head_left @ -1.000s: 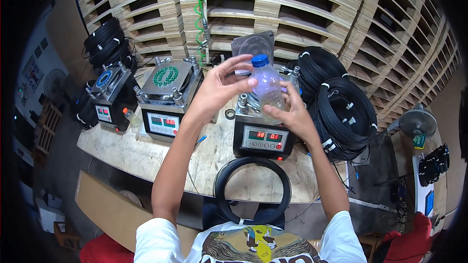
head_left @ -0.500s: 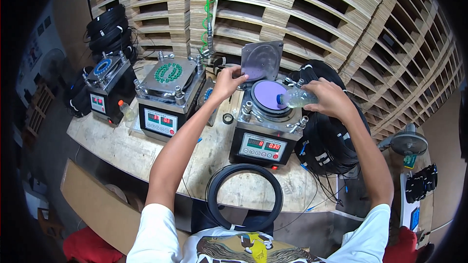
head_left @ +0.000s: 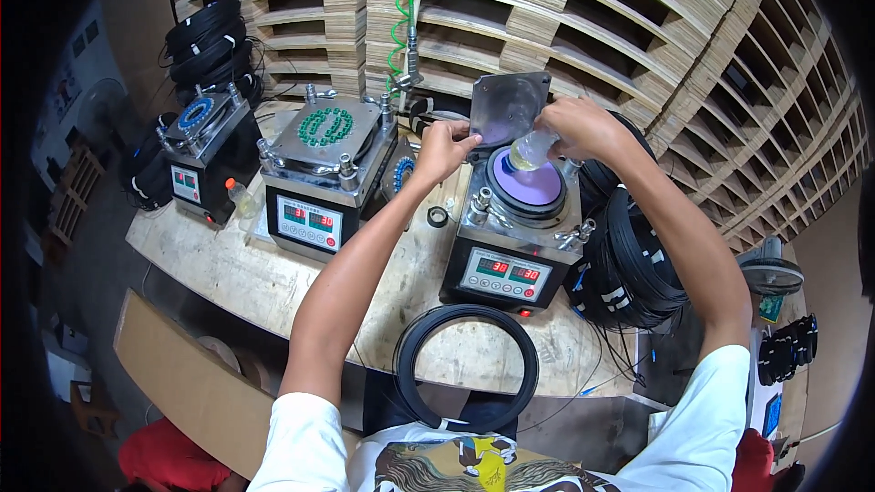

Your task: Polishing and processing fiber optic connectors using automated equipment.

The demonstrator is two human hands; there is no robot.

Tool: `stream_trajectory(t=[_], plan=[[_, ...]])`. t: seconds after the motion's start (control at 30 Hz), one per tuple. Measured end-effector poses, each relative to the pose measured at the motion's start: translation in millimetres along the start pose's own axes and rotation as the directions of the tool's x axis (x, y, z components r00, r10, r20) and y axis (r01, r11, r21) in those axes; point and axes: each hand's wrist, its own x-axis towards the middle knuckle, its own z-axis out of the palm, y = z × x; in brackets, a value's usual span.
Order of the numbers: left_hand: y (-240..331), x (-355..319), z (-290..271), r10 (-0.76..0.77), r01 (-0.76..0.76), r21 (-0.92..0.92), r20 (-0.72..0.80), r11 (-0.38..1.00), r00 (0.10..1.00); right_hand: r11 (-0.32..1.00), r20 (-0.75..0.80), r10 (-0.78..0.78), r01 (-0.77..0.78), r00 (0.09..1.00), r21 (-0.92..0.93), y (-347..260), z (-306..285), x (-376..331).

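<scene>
My left hand point(head_left: 444, 151) pinches the lower left edge of a square metal plate point(head_left: 509, 102), which stands tilted up at the back of a polishing machine point(head_left: 501, 266). On top of that machine lies a round purple pad point(head_left: 530, 188). My right hand point(head_left: 583, 130) grips a clear plastic bottle point(head_left: 532, 148) with pale liquid inside. The bottle tips downward over the pad's upper part, its blue cap end toward the purple surface. Whether the cap touches the pad, I cannot tell.
Left of my arm stand a second machine point(head_left: 339, 150) topped with green pieces and a third point(head_left: 196, 141) with blue ones. An orange-capped bottle point(head_left: 241, 198) sits between them. Black cable coils point(head_left: 627, 260) crowd the right side; another coil point(head_left: 401, 369) lies at the front edge.
My right hand has risen and swung the bottle from nearly level to steeply cap-down over the pad. My left hand stays at the plate. The whole view has shifted slightly.
</scene>
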Motion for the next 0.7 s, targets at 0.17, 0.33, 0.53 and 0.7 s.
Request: stream_trajectory(t=[0.17, 0.33, 0.53, 0.7], plan=[[2.6, 0.4, 4.8, -0.032, 0.033, -0.013, 0.022, 0.999, 0.999, 0.998, -0.123, 0.063, -0.061, 0.99, 0.02, 40.2, 22.2, -1.9], [-4.1, 0.9, -1.6, -0.094, 0.096, -0.046, 0.036, 0.994, 0.995, 0.995, -0.013, 0.087, -0.086, 0.996, 0.054, 46.2, 23.9, -29.3], [-4.0, 0.2, -1.9, -0.044, 0.044, 0.019, -0.011, 0.999, 0.999, 1.0, 0.045, -0.016, 0.015, 0.999, 0.017, -8.7, -4.1, -37.5], [-7.4, -0.3, 2.7, -0.026, 0.026, 0.026, -0.02, 0.999, 0.999, 0.999, -0.031, -0.027, 0.026, 0.999, -0.025, -8.0, -0.7, -0.7]])
